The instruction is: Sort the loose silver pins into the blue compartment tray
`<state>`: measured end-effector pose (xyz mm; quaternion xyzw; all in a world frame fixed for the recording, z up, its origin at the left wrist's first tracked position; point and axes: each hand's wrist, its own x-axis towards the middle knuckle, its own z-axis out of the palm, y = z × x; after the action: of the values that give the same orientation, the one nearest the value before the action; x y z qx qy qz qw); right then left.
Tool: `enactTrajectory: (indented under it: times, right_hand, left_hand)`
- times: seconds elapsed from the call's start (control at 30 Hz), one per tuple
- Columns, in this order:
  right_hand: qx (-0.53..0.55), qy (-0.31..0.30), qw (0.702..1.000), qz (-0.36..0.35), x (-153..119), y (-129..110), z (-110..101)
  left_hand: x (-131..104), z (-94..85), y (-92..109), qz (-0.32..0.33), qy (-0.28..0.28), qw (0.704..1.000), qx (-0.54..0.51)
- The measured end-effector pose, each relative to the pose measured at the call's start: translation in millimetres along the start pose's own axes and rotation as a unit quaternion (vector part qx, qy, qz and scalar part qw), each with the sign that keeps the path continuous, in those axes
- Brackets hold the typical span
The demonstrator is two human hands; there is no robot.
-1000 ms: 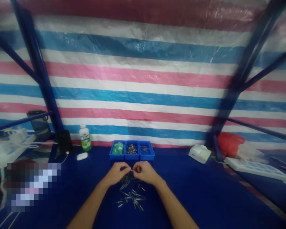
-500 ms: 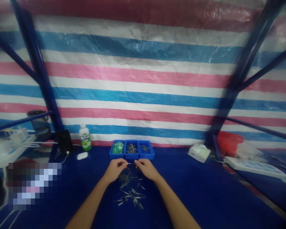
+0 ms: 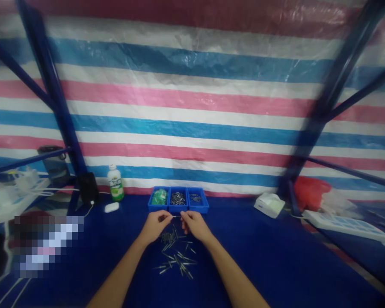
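Observation:
Between my hands a thin metal rod (image 3: 176, 216) lies roughly level. My left hand (image 3: 156, 225) pinches its left end between thumb and forefinger. At the other end, my right hand (image 3: 194, 224) has thumb and forefinger closed on the rod, its other fingers curled below. Under and nearer than the hands, several loose metal rods (image 3: 181, 264) are scattered over the blue tabletop (image 3: 244, 256). A tighter row of short thin metal pieces (image 3: 169, 236) lies just below my left hand.
Beyond my hands stand three blue bins: one with green pieces (image 3: 159, 196), one with small metal parts (image 3: 177, 199), one with thin metal pieces (image 3: 195, 198). A bottle (image 3: 116, 184) and white case (image 3: 111, 207) are left; a tissue box (image 3: 269, 204) and power strip (image 3: 345, 226) are right.
Both hands have risen slightly in view, still on the rod. My right hand's fingers have shifted and show more openly below the thumb. The scattered rods look the same.

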<state>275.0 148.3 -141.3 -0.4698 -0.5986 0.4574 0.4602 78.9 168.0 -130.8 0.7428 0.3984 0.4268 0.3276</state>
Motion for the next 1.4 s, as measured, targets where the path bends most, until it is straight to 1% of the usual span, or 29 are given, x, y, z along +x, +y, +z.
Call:
enactTrajectory:
  times: [0.1, 0.2, 0.27, 0.37, 0.43, 0.5, 0.57, 0.67, 0.7, 0.73, 0.83, 0.9, 0.93, 1.0, 1.03, 1.1, 1.17, 1.23, 1.27, 1.4]
  right_hand:
    - [0.012, -0.01, 1.0, -0.008, 0.2, 0.0, 2.1]
    - [0.024, 0.007, 0.999, -0.029, 2.9, -1.3, 2.0]
    - [0.047, 0.016, 0.998, -0.041, 3.6, -5.0, -1.3]
    - [0.131, 0.007, 0.99, -0.055, -1.0, -15.1, -9.5]
    - [0.209, -0.006, 0.976, -0.061, -6.5, -22.4, -14.6]
    - [0.264, -0.018, 0.962, -0.059, -11.6, -27.3, -17.5]
    - [0.281, -0.046, 0.958, -0.035, -14.5, -28.4, -17.4]
    - [0.265, -0.096, 0.959, 0.04, -13.2, -23.7, -12.5]
    - [0.259, -0.1, 0.958, 0.067, -11.4, -21.4, -10.4]
    - [0.257, -0.085, 0.959, 0.083, -9.1, -19.3, -8.3]
    - [0.263, -0.019, 0.96, 0.099, -2.8, -15.3, -4.5]
    - [0.215, 0.001, 0.972, 0.095, -1.6, -14.5, -4.5]
    - [0.165, 0.002, 0.983, 0.081, -2.2, -14.2, -5.3]
    - [0.026, 0.001, 0.999, 0.022, -5.4, -13.2, -8.0]
    - [-0.049, -0.003, 0.999, -0.012, -7.6, -12.3, -9.8]
    - [-0.178, -0.037, 0.982, -0.052, -12.6, -9.9, -13.6]
    - [-0.258, -0.084, 0.962, -0.045, -16.3, -6.8, -17.0]
    - [-0.295, -0.118, 0.948, -0.031, -17.6, -3.4, -19.3]
    - [-0.304, -0.126, 0.944, -0.03, -17.4, -1.7, -20.0]
    - [-0.315, -0.125, 0.94, -0.04, -15.6, 2.2, -20.9]
  left_hand:
    - [-0.2, -0.5, -1.8, 0.002, 0.012, 1.0, 0.014]
    - [1.8, -0.8, -3.0, 0.002, 0.012, 1.0, 0.008]
    - [3.3, -1.8, -2.7, -0.004, 0.024, 1.0, -0.009]
    - [3.3, -4.9, -1.1, -0.003, 0.057, 0.998, -0.012]
    - [1.8, -7.1, -0.4, 0.006, 0.071, 0.997, 0.003]
    - [0.0, -8.2, -1.1, 0.008, 0.076, 0.997, 0.015]
    - [-1.2, -8.3, -3.6, 0.002, 0.076, 0.997, 0.021]
    - [-0.2, -7.2, -9.2, -0.013, 0.078, 0.997, 0.026]
    - [1.0, -6.8, -11.2, -0.016, 0.08, 0.996, 0.029]
    - [2.4, -6.5, -12.9, -0.017, 0.083, 0.996, 0.032]
    - [6.2, -6.3, -14.7, -0.021, 0.085, 0.995, 0.037]
    - [6.4, -6.6, -12.3, -0.023, 0.083, 0.995, 0.042]
    - [5.9, -6.7, -10.4, -0.024, 0.08, 0.995, 0.045]
    - [4.0, -6.8, -6.2, -0.026, 0.076, 0.995, 0.054]
    - [2.9, -6.7, -4.5, -0.027, 0.072, 0.995, 0.059]
    - [1.3, -6.3, -2.8, -0.026, 0.068, 0.995, 0.068]
    - [0.7, -5.6, -3.5, -0.023, 0.07, 0.994, 0.076]
    - [1.8, -4.9, -6.1, -0.017, 0.074, 0.994, 0.083]
    - [2.9, -4.5, -7.8, -0.015, 0.073, 0.994, 0.085]
    - [6.3, -3.3, -11.8, -0.015, 0.056, 0.994, 0.094]
